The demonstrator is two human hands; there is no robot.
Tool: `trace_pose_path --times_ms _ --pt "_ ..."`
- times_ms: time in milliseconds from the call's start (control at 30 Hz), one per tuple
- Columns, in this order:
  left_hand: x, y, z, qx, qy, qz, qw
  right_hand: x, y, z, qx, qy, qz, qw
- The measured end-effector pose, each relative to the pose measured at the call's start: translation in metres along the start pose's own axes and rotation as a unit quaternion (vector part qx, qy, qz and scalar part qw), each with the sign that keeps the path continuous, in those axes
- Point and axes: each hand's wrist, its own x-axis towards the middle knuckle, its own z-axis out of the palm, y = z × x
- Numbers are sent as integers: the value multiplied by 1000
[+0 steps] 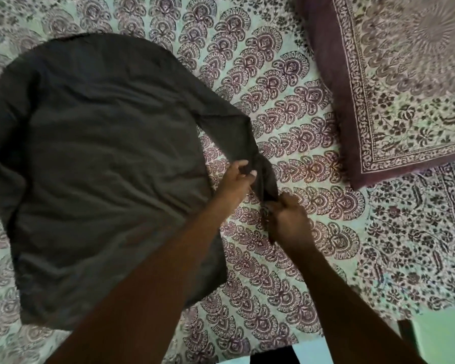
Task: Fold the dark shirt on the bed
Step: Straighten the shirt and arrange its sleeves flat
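With the dark shirt (103, 158) spread flat on the bed (286, 114), your left hand (237, 179) pinches its sleeve (243, 139) and your right hand (286, 219) grips the sleeve's end close beside it, probably to pull it straight before folding it inward.

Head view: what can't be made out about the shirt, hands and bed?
- Head view: the sleeve end of the dark shirt, hidden inside the right hand.
- Head view: the shirt's lower right hem, covered by the left forearm; the left hand pinches the sleeve.
- Head view: the pillow, cut off by the top and right edges.
- Head view: shirt front or back, too blurred.
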Motion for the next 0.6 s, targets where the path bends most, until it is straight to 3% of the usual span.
trace_pose_path --times_ms 100,200,267,333,400,500,600 --pt "15 5 20 -41 53 -65 996 -5 10 2 74 -39 -64 994" --pt "29 5 32 9 114 -90 989 -2 25 -4 128 -105 -122 979" --pt "38 1 34 60 151 -79 984 -3 33 -10 208 -87 -110 968" --pt "45 -5 35 67 166 -70 981 -1 44 -11 271 -11 -37 962" --pt "47 -8 37 -15 161 -79 984 8 55 -8 273 36 33 961" --pt "44 -11 40 -207 152 -95 962 28 58 -10 312 -20 100 945" --pt "38 -3 40 -350 115 -95 925 46 50 -19 416 -44 137 898"
